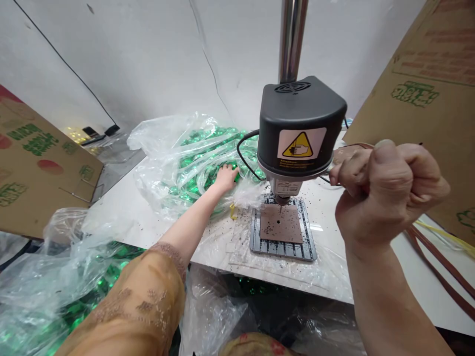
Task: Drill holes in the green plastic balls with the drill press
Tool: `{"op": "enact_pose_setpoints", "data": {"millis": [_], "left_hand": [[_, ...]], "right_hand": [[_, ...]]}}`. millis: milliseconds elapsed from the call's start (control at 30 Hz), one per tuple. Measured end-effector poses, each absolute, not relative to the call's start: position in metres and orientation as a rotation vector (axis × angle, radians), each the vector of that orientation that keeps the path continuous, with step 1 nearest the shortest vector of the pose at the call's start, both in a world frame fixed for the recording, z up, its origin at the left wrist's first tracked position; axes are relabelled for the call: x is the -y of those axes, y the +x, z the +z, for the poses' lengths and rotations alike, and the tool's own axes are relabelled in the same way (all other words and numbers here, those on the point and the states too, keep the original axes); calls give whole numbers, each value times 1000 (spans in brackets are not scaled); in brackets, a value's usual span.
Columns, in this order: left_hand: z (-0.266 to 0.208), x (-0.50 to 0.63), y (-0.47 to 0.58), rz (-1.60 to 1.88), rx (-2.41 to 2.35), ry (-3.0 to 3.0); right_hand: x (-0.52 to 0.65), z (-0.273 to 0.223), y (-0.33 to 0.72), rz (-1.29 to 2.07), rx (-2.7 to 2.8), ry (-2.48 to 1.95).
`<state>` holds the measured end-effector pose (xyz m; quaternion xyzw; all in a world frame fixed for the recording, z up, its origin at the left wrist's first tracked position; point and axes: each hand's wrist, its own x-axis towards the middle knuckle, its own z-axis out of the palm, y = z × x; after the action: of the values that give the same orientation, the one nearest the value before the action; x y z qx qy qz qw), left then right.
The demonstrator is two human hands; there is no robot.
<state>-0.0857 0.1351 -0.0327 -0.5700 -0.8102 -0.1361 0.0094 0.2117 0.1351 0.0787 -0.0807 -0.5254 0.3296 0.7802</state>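
My left hand (227,178) reaches into an opened clear plastic bag (156,143) and rests on shiny green round pieces (193,141), its fingers a little apart. Close to the drill press (302,123), on its right side, my right hand (389,190) is closed in a fist around the feed handle (326,172), most of which the fingers hide. Below the motor head a thin drill bit (281,208) points down at a brown board (270,230) with one dark hole. That board lies on the slotted grey base (308,249).
Cardboard boxes stand at the left (44,163) and right (419,99). Dark shavings litter the white table (218,247). Another plastic bag (37,287) with green pieces sits below at left. Brown straps (441,267) lie on the right; a black cable (239,143) loops beside the drill.
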Motion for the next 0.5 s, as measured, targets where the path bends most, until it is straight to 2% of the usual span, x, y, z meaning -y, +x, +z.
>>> {"op": "enact_pose_setpoints", "data": {"millis": [67,133,267,333,400,500], "left_hand": [[-24,-127,-84,-517,2566,-1690],[-15,-111,-78,-843,2628,-1549],[-8,-62,-45,-2085,2501,-1416],[-14,-40,-20,-2583,2349,-1473],[-25,-26,4,-2829,2319,-1501],[-48,-21,30,-2826,2408,-1434]], "right_hand": [[-136,78,213,703,1132,-172],[-137,77,213,689,1137,-187],[-136,76,213,676,1141,-198],[-135,76,212,673,1126,-190],[-135,77,211,679,1128,-186],[-135,76,211,708,1136,-177]]}}
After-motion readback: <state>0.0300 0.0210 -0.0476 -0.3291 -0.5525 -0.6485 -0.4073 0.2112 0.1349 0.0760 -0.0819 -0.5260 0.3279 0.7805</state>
